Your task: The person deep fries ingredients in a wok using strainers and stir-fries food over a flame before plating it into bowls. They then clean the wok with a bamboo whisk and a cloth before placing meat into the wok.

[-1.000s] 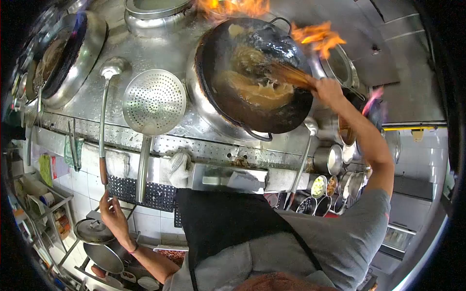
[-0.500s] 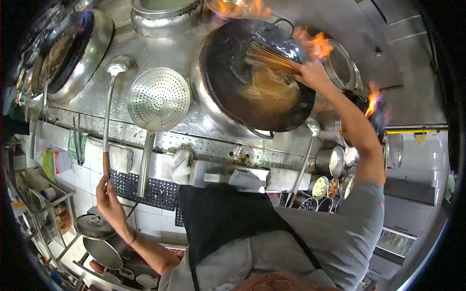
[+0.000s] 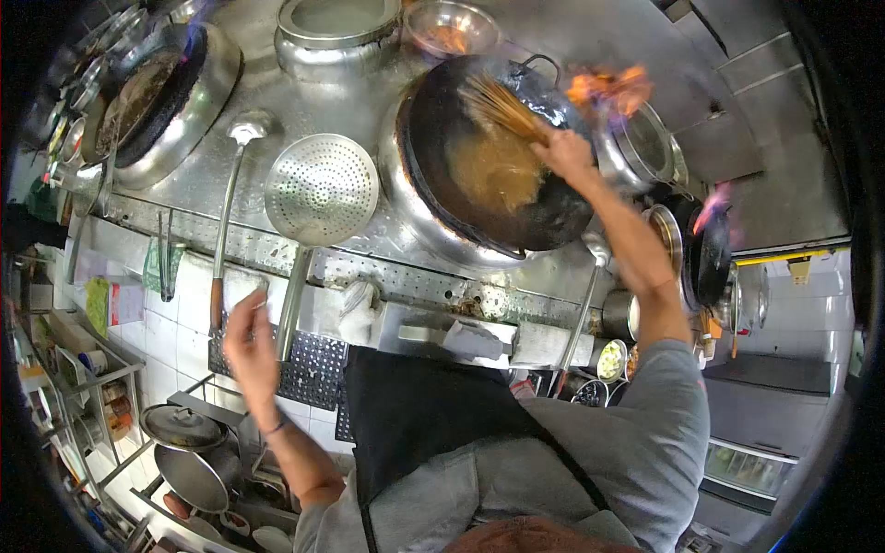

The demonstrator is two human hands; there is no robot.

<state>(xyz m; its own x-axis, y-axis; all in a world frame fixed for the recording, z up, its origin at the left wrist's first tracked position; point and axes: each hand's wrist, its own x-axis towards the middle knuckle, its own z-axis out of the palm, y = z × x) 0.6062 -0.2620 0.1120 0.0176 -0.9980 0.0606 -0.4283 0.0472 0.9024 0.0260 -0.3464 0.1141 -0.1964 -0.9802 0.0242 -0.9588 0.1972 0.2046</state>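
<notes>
My right hand [image 3: 564, 155] is closed around a bamboo wok brush [image 3: 502, 106]. The brush's bristles reach into a big black wok [image 3: 560, 219], where cloudy brownish liquid [image 3: 496, 173] lies at the bottom. My left hand [image 3: 251, 348] is raised in front of the stove's edge, empty, its fingers loosely apart and a little blurred. Close to it are the wooden end of a long ladle [image 3: 226, 207] and the handle of a perforated skimmer [image 3: 323, 189]; I see no contact with either. Both utensils lie on the steel stove top.
Flames [image 3: 608, 89] rise behind the wok. Another wok [image 3: 152, 97] sits at the left, and a lidded steel pot [image 3: 339, 46] stands at the back. A second ladle [image 3: 583, 318] rests to the right, near small food containers [image 3: 610, 361]. A shelf rack is at lower left.
My left hand has moved right, away from the ladle's wooden handle. My right hand has swung the brush slightly up and left within the wok. The whole view has shifted slightly.
</notes>
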